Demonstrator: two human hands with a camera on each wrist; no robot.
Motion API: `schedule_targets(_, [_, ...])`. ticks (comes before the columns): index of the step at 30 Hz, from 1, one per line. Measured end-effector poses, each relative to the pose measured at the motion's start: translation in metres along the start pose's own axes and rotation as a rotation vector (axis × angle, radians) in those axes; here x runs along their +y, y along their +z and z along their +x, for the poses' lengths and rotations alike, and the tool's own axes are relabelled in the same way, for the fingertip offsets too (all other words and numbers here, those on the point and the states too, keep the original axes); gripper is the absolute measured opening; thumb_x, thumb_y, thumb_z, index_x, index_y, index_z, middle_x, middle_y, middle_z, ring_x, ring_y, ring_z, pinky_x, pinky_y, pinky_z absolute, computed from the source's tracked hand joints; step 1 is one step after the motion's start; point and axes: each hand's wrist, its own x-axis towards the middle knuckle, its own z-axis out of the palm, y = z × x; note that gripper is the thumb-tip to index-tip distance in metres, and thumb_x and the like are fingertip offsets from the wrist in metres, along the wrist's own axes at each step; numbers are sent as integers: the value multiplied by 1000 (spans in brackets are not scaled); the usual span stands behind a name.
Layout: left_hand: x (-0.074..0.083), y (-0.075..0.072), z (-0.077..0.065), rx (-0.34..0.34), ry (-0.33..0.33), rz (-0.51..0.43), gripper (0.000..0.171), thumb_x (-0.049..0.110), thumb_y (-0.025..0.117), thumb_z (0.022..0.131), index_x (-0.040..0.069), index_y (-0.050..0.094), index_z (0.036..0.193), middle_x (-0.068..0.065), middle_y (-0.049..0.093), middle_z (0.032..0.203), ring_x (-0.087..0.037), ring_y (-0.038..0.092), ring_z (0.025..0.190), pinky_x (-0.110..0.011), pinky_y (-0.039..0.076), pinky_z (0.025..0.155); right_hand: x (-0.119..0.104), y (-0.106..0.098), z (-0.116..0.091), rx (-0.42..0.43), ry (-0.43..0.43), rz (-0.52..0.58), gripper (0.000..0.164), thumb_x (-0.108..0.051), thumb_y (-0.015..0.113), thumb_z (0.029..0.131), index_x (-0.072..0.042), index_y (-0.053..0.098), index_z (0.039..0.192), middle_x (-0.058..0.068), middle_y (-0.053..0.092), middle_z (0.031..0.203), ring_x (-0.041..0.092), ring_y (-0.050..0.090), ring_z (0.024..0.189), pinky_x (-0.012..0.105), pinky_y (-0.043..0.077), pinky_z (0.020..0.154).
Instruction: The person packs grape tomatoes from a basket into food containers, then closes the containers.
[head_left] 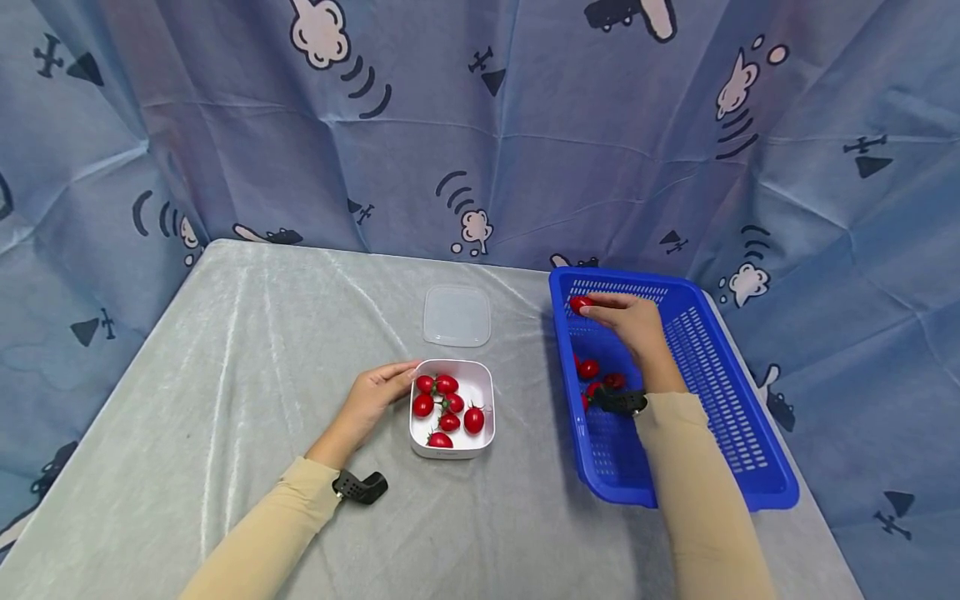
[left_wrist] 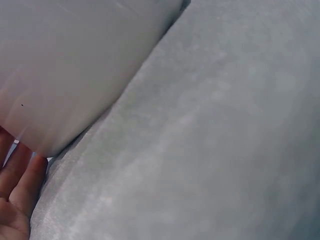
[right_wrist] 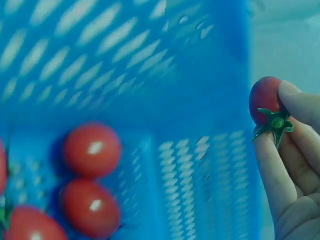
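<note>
My right hand [head_left: 633, 325] pinches a cherry tomato [head_left: 580, 305] between thumb and fingers, over the far left part of a blue basket [head_left: 611, 492]. In the right wrist view that tomato [right_wrist: 266, 97] shows its green stem star. Several more tomatoes [head_left: 588, 369] lie below in the basket. On the left, my left hand [head_left: 375, 394] touches the left side of a white box [head_left: 453, 454] near its far corner, fingers extended. Several tomatoes [head_left: 473, 420] lie inside the box. The left wrist view shows fingertips [left_wrist: 37, 165] against the box's wall [left_wrist: 75, 75].
A clear flat lid [head_left: 457, 317] lies on the grey cloth-covered table [head_left: 300, 333] just behind the box. A blue patterned curtain [head_left: 420, 150] hangs behind the table. The basket stands at the table's right, its perforated walls higher than the tomatoes.
</note>
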Motion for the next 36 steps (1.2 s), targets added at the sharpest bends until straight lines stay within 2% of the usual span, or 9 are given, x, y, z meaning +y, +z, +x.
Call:
schedule_targets(3, [0, 0, 0, -2, 1, 2, 40, 14, 60, 99, -8, 58, 132, -6, 70, 123, 4, 65, 98, -17, 54, 93, -11, 3, -9, -1, -44, 29, 58, -36, 75, 88, -5, 61, 135, 6, 59, 132, 3, 61, 100, 28, 50, 107])
schedule_targets(7, [0, -1, 0, 3, 4, -3, 40, 14, 60, 99, -8, 58, 132, 3, 72, 116, 4, 65, 97, -17, 54, 92, -24, 12, -21, 0, -92, 39, 57, -36, 77, 87, -5, 63, 133, -2, 62, 123, 3, 60, 101, 14, 52, 90])
schedule_targets(10, [0, 0, 0, 7, 8, -4, 39, 13, 60, 99, -9, 58, 132, 6, 72, 114, 4, 65, 97, -17, 54, 92, -32, 21, -29, -9, -107, 51, 55, -34, 78, 87, -4, 64, 131, -1, 64, 121, 7, 59, 104, 18, 51, 92])
schedule_targets(16, [-1, -1, 0, 6, 3, 0, 40, 14, 60, 99, -8, 58, 132, 4, 72, 115, 4, 65, 97, -17, 54, 92, -45, 41, -43, -33, -121, 46, 48, -30, 79, 86, -5, 68, 126, 10, 65, 127, 15, 58, 110, 30, 48, 99])
schedule_targets(23, [1, -1, 1, 2, 1, 12, 40, 16, 61, 99, -7, 59, 132, -5, 71, 122, 3, 65, 98, -17, 54, 92, -57, 65, -58, -73, -148, 66, 42, -24, 82, 82, -5, 72, 119, 0, 75, 104, 14, 63, 102, 28, 49, 90])
schedule_targets(26, [2, -1, 1, -2, 7, 11, 40, 15, 60, 99, -7, 59, 132, -9, 70, 125, 3, 65, 98, -17, 54, 92, -61, 74, -64, -93, -162, 61, 40, -23, 83, 82, -5, 73, 117, 2, 76, 104, 14, 64, 100, 29, 51, 88])
schedule_targets(31, [2, -1, 1, -6, 11, 1, 39, 14, 60, 99, -8, 59, 132, -2, 72, 119, 4, 65, 97, -17, 54, 92, -65, 86, -73, -122, -185, 46, 38, -22, 82, 83, -6, 74, 116, 14, 74, 113, 18, 65, 101, 33, 54, 88])
schedule_targets(36, [2, -1, 1, 0, 13, -13, 39, 12, 60, 99, -9, 58, 131, 7, 73, 111, 4, 65, 95, -16, 54, 91, -68, 97, -80, -157, -189, 39, 37, -23, 81, 83, -6, 74, 116, 13, 75, 109, 17, 66, 99, 31, 52, 86])
